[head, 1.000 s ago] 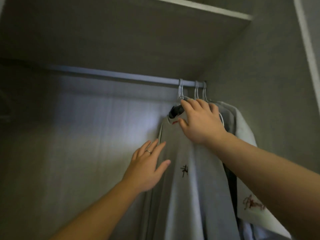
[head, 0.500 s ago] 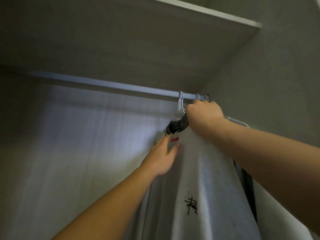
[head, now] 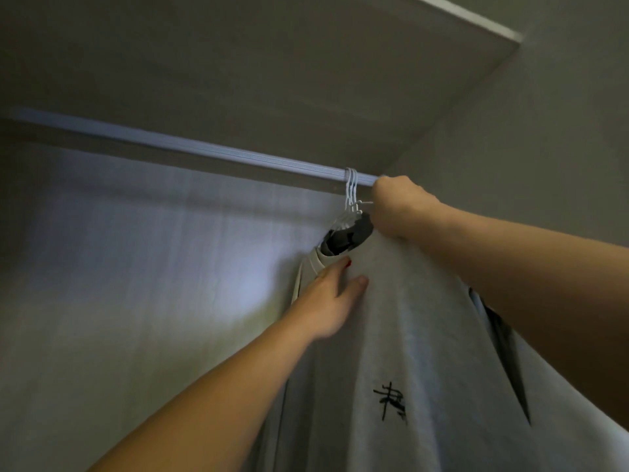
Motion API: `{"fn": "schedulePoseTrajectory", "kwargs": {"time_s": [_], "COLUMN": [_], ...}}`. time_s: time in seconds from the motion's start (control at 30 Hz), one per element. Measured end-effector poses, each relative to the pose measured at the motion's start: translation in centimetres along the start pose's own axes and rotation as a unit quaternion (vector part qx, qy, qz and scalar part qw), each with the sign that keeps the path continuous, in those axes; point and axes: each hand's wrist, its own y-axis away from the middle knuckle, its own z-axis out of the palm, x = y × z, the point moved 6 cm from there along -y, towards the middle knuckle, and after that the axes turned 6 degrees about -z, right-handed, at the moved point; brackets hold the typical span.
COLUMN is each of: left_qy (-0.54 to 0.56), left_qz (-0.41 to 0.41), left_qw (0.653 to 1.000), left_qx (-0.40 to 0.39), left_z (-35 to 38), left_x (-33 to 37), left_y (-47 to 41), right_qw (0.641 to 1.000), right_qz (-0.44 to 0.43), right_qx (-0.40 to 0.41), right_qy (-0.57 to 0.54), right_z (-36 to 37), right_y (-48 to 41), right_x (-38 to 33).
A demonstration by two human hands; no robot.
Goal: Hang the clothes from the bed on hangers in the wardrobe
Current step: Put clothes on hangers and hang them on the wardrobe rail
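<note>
wardrobe rail [head: 204,149] bears hangers [head: 350,192]; dark garment [head: 503,342] behind grey shirt [head: 391,335].

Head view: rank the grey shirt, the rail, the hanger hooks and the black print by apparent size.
1. grey shirt, largest by far.
2. rail.
3. black print and hanger hooks: look about alike, so unranked.

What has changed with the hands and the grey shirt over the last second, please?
The right hand rose from the collar of the grey shirt to the white hangers under the rod, closing its grip there. The left hand climbed from the chest to just below the collar, fingers straight. The shirt stays hanging at the rod's right end.
</note>
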Motion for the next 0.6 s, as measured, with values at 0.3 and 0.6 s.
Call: {"fn": "schedulePoseTrajectory", "kwargs": {"time_s": [0.3,0.6], "left_qy": [0.005,-0.015], "left_qz": [0.028,0.057], "left_qw": [0.998,0.991], "left_qx": [0.055,0.118], "left_z": [-2.9,-5.9], "left_x": [0.4,-0.2], "left_y": [0.0,1.0], "right_qw": [0.997,0.996], "right_qz": [0.004,-0.031], "right_qx": [0.05,0.066], "right_qy": [-0.066,-0.042], "right_z": [-1.6,-2.9], "right_y": [-0.5,0.2], "right_x": [-1.8,-3.1]}}
